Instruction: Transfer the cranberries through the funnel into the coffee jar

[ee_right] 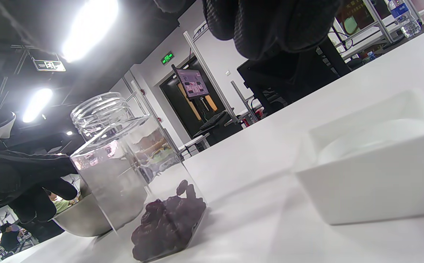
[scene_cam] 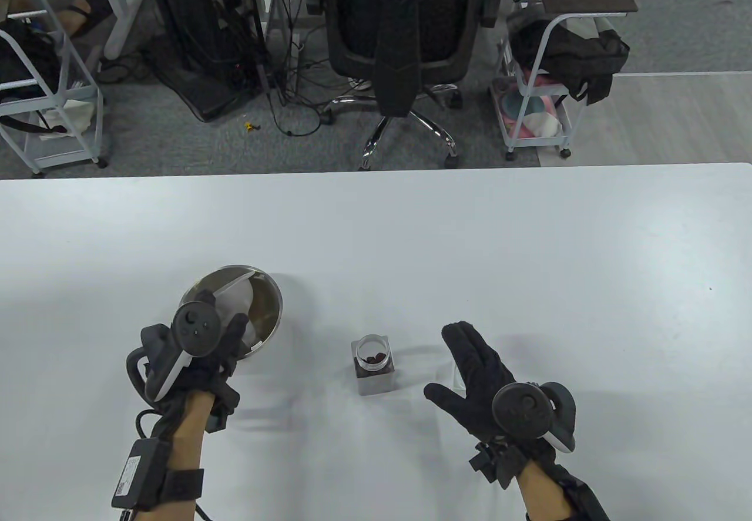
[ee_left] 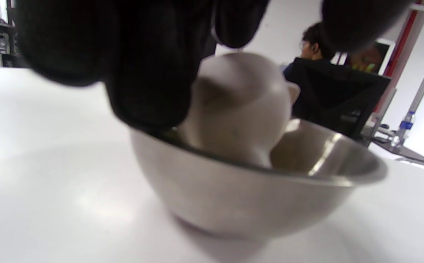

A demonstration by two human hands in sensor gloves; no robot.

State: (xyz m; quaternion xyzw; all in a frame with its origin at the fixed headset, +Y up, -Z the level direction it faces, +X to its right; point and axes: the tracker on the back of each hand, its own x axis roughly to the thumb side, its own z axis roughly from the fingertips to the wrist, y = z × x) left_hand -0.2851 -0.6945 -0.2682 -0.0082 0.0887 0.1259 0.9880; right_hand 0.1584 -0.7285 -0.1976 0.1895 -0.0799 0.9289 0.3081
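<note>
A square glass coffee jar stands open at the middle of the table, with dark cranberries in its bottom. A white funnel lies tilted in a steel bowl to the jar's left. My left hand hangs over the bowl's near rim; its fingers are at the funnel's side and the thumb is apart from it. My right hand is open and empty, spread to the right of the jar above a white square dish.
The white table stretches far and right of the objects. The dish is mostly hidden under my right hand in the table view. An office chair and carts stand beyond the far edge.
</note>
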